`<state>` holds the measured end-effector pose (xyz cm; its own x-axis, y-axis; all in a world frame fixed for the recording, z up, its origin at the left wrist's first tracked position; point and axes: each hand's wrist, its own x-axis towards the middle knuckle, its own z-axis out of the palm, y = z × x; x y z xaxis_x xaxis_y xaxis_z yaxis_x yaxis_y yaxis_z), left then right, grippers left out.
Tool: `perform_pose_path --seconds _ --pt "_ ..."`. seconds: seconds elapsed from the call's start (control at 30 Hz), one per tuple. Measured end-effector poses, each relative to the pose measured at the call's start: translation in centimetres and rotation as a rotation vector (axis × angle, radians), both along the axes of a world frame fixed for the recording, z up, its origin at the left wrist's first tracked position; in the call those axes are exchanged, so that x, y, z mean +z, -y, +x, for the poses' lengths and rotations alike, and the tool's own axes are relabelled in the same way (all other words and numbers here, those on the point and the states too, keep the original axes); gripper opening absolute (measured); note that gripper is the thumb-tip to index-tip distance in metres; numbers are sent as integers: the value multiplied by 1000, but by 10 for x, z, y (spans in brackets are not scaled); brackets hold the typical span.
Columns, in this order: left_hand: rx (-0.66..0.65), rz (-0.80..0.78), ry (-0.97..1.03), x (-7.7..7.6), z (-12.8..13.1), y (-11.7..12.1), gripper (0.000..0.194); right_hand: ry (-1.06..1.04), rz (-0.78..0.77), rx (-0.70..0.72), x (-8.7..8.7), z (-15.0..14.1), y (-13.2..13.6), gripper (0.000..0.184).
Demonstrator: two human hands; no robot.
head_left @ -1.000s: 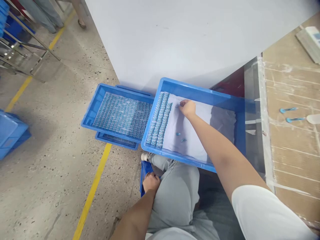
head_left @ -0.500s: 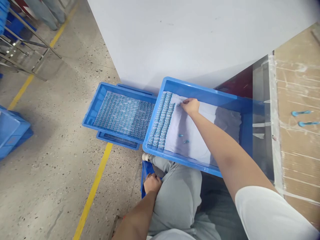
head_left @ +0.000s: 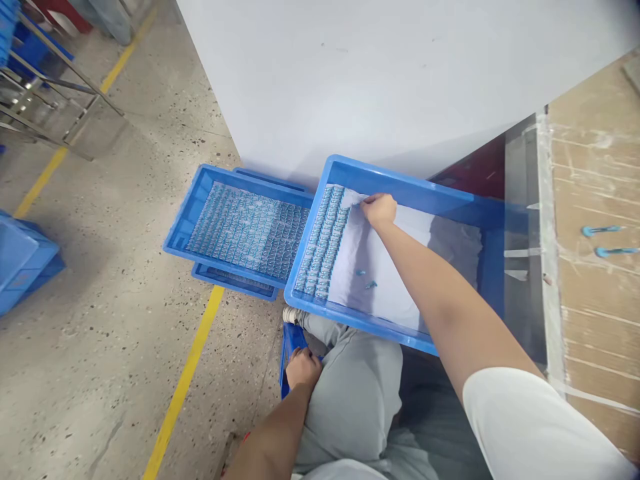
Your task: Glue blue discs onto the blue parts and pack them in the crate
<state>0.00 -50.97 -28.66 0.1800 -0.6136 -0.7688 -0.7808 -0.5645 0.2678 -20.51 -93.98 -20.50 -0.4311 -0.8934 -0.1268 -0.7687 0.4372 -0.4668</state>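
In the head view, my right hand (head_left: 379, 210) is over a blue tray (head_left: 400, 333), fingertips pinched on a small blue part that they mostly cover. Beside the fingertips, rows of small blue parts (head_left: 324, 240) stand close together at the tray's left end. A white cloth (head_left: 390, 273) lines the tray. Two loose blue parts lie on it, an upper one (head_left: 360, 272) and a lower one (head_left: 371, 285). My left hand (head_left: 303, 368) rests beside my knee, fingers curled in, with nothing visible in it.
Left of this tray, a second blue tray (head_left: 175, 247) holds many similar parts and sits on others. Two blue parts (head_left: 600, 231) lie on the brown work surface (head_left: 600, 280) at right. A white panel (head_left: 375, 87) rises behind. Blue bins (head_left: 25, 260) stand at far left.
My right hand has shifted slightly left, closer to the top of the row of parts. My left hand stays by my knee.
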Motion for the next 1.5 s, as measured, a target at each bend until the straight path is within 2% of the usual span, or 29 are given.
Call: perform_pose_path --seconds 0.27,0.7,0.9,1.5 --pt "3 -13 8 -4 0 -3 20 2 65 14 5 22 6 20" --pt "-5 -23 16 -6 0 -4 19 28 72 25 -4 20 11 20" --pt "-8 -23 22 -7 -1 -5 20 38 78 18 -3 22 15 23" --pt "-23 13 11 7 0 3 22 43 83 35 1 25 13 21"
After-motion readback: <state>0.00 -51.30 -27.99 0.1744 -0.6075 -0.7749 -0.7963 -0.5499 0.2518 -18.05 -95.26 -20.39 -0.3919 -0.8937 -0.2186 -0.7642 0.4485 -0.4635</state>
